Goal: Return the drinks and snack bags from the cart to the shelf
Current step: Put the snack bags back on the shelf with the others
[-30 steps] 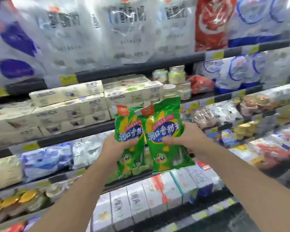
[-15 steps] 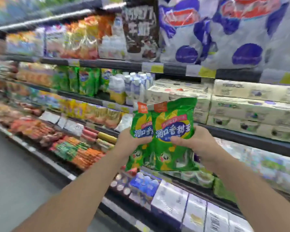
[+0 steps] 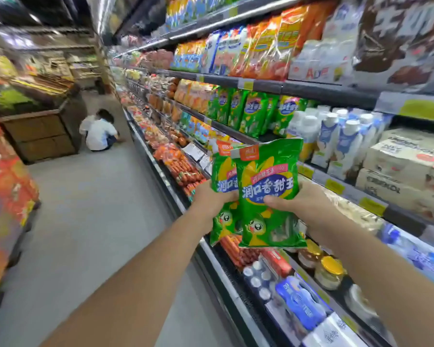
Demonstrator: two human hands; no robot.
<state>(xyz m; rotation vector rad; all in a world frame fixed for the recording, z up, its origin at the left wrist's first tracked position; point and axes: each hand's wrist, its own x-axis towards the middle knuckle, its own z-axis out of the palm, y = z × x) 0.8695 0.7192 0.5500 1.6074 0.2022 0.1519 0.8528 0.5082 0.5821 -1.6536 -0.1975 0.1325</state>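
Between the hands and the shelf, nothing is being placed yet: the left hand (image 3: 212, 199) is gripping one green snack bag (image 3: 222, 186), the right hand (image 3: 301, 204) its overlapping twin (image 3: 268, 196). Matching green bags (image 3: 251, 116) are standing up and beyond on the shelf (image 3: 311, 90), so both look unreturned. Left of the hands, the aisle floor (image 3: 90, 209) is lying open, with no cart showing

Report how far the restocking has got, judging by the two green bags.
Done: nothing confirmed; no cart is in view. In hand: the left hand holds one green bag and the right hand holds the front green bag, both off the shelf. Left: set them with the matching green bags on the shelf ahead.
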